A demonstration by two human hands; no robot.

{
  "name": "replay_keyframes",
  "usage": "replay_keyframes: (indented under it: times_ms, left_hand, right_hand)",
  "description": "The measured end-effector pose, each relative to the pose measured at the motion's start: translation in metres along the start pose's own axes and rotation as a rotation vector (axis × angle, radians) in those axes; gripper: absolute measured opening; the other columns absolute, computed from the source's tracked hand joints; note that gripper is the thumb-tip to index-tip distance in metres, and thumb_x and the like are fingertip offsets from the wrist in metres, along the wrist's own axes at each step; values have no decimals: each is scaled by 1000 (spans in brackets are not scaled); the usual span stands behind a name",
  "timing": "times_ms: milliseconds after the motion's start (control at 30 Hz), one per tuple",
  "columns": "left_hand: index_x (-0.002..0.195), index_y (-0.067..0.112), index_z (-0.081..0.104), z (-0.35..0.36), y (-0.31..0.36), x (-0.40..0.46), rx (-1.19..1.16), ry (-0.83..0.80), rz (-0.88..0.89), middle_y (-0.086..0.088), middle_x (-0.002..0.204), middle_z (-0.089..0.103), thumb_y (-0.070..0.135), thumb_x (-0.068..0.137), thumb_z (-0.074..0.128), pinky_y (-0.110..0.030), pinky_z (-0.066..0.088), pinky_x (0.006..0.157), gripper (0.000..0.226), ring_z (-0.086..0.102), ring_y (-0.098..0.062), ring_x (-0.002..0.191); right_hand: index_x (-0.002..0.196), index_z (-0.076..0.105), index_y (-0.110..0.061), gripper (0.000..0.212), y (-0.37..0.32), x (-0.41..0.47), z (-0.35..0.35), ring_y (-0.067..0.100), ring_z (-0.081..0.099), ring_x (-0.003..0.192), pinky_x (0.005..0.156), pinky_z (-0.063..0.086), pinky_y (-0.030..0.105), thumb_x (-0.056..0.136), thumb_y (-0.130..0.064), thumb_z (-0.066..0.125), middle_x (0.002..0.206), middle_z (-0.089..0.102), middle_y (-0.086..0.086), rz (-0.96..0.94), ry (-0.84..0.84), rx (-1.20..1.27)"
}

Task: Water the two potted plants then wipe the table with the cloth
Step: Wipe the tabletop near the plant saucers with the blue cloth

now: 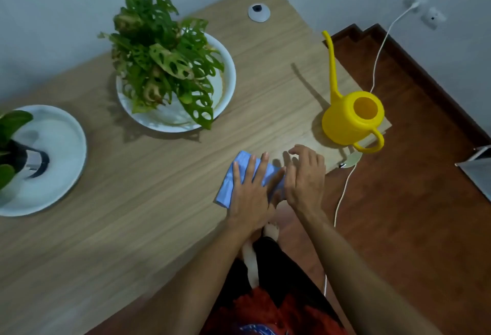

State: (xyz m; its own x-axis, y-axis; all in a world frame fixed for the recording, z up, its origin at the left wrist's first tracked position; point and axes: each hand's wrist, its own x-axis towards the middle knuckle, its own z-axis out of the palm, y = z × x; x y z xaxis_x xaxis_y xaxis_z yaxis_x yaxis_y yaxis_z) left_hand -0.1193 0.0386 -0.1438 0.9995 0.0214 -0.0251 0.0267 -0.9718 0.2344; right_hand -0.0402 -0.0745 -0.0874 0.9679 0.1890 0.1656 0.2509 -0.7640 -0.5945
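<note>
A folded light-blue cloth [230, 183] lies near the front edge of the wooden table [138, 228]. My left hand [251, 188] rests flat on it with fingers spread. My right hand [305, 177] sits at the cloth's right end, its fingers curled and apart, its thumb side touching the cloth. A leafy plant with holed leaves [164, 66] stands in a white saucer [228, 74] at the table's middle back. A second plant in a dark pot [16, 148] stands in a white saucer [63, 154] at the left edge. The yellow watering can [345, 119] stands upright on the table's right corner.
A white round cable cap [259, 12] sits near the table's far edge. A white cable [342, 196] runs from wall sockets [422, 10] down past the table's right corner over the red-brown floor. A grey object [478, 167] pokes in at the right edge.
</note>
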Motion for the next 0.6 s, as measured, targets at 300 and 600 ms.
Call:
replay_keyframes:
  times_ms: [300,600]
  left_hand:
    - [156,36,28,-21,-74,-98,33,-56,-298,-7,170,8,44,94,44,-69,10,118,65,5,-34,156]
    - [157,43,27,-33,-139,-172,4,24,-595,-5,170,13,53,104,31,-68,10,119,54,12,-32,156]
  right_hand:
    - [123,59,-8,42,-76,-38,71,25,46,129,111,35,41,86,-17,41,136,56,10,-244,-271,4]
    - [132,55,-13,48,-130,-73,124,31,38,139,114,28,51,87,-22,44,147,48,9,-377,-422,-59]
